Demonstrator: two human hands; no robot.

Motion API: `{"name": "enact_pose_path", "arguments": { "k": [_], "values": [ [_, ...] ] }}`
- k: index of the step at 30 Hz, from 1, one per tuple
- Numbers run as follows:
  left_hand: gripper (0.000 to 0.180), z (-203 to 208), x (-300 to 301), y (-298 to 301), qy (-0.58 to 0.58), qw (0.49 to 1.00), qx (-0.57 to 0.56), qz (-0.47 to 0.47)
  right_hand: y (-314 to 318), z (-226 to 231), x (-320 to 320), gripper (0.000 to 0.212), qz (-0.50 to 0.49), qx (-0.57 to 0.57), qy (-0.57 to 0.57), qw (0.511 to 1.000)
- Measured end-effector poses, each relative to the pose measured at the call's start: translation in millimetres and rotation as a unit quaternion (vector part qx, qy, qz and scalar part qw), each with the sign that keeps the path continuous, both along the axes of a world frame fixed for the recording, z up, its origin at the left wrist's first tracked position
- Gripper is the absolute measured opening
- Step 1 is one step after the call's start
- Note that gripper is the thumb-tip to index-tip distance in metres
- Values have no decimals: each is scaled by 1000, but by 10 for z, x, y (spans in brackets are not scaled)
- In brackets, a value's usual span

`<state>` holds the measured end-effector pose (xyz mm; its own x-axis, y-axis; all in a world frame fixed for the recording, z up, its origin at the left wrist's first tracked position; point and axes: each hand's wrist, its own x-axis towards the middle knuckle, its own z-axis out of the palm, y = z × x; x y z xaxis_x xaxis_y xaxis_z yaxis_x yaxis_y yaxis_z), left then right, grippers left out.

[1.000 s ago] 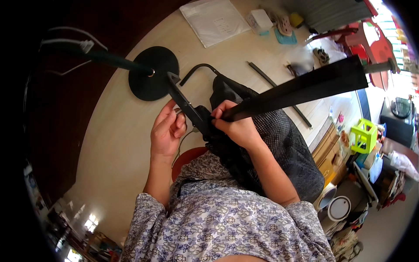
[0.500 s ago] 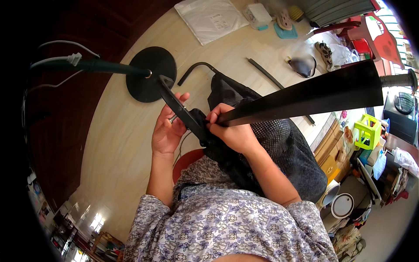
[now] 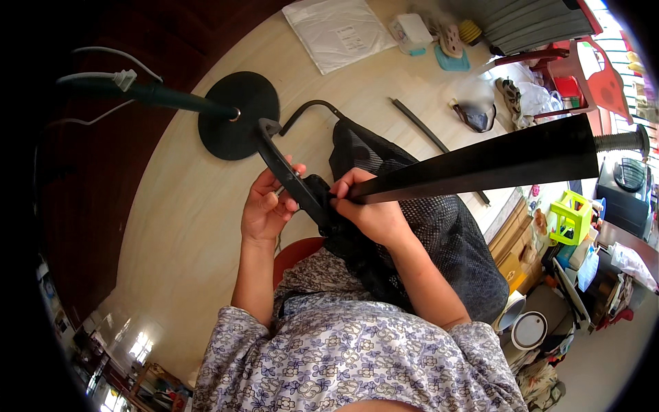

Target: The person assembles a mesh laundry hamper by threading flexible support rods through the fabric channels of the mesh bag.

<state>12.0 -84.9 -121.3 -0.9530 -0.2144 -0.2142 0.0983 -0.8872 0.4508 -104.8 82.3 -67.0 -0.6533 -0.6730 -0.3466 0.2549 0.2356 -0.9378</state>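
My left hand (image 3: 263,214) is beside a curved black metal bar (image 3: 287,172), its fingers pinched around a small silver bolt (image 3: 279,189) that sticks out of the bar's side. My right hand (image 3: 376,214) closes around the narrow end of a long black tapered leg (image 3: 494,162), near where it meets the bar. At the leg's wide end is a threaded foot (image 3: 618,141). Black mesh fabric (image 3: 449,240) hangs below my right forearm and over my lap. The join between leg and bar is partly covered by fingers and fabric.
A round black base (image 3: 233,141) with a dark pole stands on the pale floor (image 3: 178,226). Beyond the mesh lie a curved black tube (image 3: 302,108) and a straight black bar (image 3: 419,122). A white package (image 3: 336,34) lies farther off. A green stool (image 3: 571,216) stands at right.
My left fingers have drawn in from a looser spread to a pinch at the bolt. The right hand keeps its grip. The whole view has shifted slightly.
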Motion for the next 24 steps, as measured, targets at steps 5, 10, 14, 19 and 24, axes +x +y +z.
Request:
{"name": "enact_pose_path", "arguments": {
  "k": [5,10,14,19,24],
  "values": [
    [60,52,-69,36,1,1000,-8,-16,-19,-16,10,13,2,-2,-7,1000],
    [53,-13,-123,51,56,998,13,-23,-29,10,-3,14,7,13,-6,1000],
    [52,8,-146,19,58,998,3,-32,-28,-18,-11,15,16,20,-23,999],
    [55,-133,-127,60,97,993,67,-26,-50,-10,-4,15,19,15,10,1000],
    [55,-56,-155,28,87,993,62,-45,-47,53,-40,18,-43,-45,-49,997]
  ]
}}
